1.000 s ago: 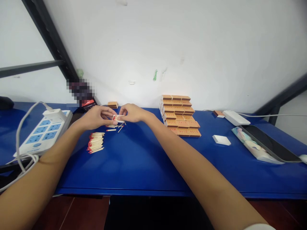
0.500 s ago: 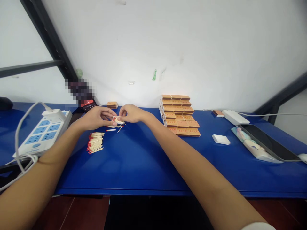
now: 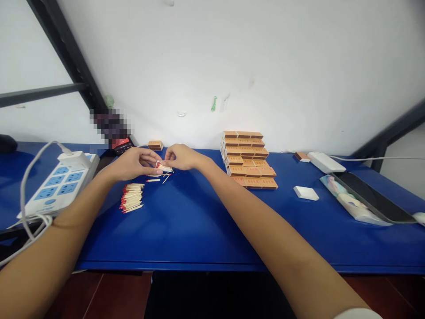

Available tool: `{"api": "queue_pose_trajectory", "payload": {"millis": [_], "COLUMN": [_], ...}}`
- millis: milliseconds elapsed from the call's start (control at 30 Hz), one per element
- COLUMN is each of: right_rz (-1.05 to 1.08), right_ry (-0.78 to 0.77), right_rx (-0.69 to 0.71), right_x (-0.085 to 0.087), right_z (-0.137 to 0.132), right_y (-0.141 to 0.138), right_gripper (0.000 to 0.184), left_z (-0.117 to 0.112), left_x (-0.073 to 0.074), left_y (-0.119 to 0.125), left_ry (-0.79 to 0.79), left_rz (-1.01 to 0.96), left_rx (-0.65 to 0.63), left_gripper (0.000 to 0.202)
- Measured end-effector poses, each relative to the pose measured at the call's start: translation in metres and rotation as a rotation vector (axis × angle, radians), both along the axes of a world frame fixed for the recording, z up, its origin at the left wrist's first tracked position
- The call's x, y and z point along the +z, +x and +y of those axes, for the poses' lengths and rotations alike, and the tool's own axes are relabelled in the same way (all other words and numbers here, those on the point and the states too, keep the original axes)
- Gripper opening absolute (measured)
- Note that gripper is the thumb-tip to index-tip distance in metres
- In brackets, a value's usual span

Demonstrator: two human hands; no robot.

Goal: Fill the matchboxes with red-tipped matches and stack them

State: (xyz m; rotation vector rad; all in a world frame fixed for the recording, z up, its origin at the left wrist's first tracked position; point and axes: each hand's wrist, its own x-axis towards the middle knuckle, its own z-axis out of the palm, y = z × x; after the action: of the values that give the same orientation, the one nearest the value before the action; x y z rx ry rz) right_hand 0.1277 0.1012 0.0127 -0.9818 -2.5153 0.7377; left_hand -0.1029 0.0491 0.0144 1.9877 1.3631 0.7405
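My left hand (image 3: 133, 163) is closed on a small white matchbox tray (image 3: 158, 164), with the thumb along its near side. Matches (image 3: 167, 169) with red heads lie in the tray, their pale ends pointing right. My right hand (image 3: 182, 157) pinches at the tray's far right, its fingertips on the matches; the fingers partly hide what they touch. Just below, a few loose matches (image 3: 153, 180) lie on the blue table (image 3: 186, 230). Nearer to me is a neat pile of matches (image 3: 132, 197), red heads to the left.
Stacked matchboxes (image 3: 250, 166) rise in steps against the wall. A single matchbox (image 3: 155, 145) sits behind my hands. On the left is a power strip (image 3: 59, 181) with a cable. A white tray (image 3: 306, 193), another matchbox (image 3: 302, 157), a power bank (image 3: 326, 162) and a phone (image 3: 372, 195) lie right.
The tray between my hands has tipped slightly, and more of the matches' pale sticks show at its right. My right hand has shifted very slightly; the loose matches and pile are unmoved.
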Motion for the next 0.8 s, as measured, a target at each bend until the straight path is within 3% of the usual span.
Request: {"api": "queue_pose_trajectory", "payload": {"millis": [300,633,800], "right_rz": [0.013,-0.009,0.03], "right_ry": [0.011,0.058,0.116], "right_rx": [-0.04,-0.004,-0.082], "right_x": [0.0018,0.0016,0.0011], "right_z": [-0.0005,-0.0021,-0.0017], "right_y": [-0.0004,-0.0011,-0.002], "right_gripper": [0.005,0.027,0.02], "left_z": [-0.001,-0.0006,0.0023], "left_x": [0.0016,0.0019,0.0009], "left_y": [0.0009,0.0013,-0.0071], "left_ry": [-0.012,-0.008,0.028], "left_rz": [0.002,0.013,0.034], "left_rx": [0.037,0.033,0.105], "left_gripper": [0.063,0.061,0.066]}}
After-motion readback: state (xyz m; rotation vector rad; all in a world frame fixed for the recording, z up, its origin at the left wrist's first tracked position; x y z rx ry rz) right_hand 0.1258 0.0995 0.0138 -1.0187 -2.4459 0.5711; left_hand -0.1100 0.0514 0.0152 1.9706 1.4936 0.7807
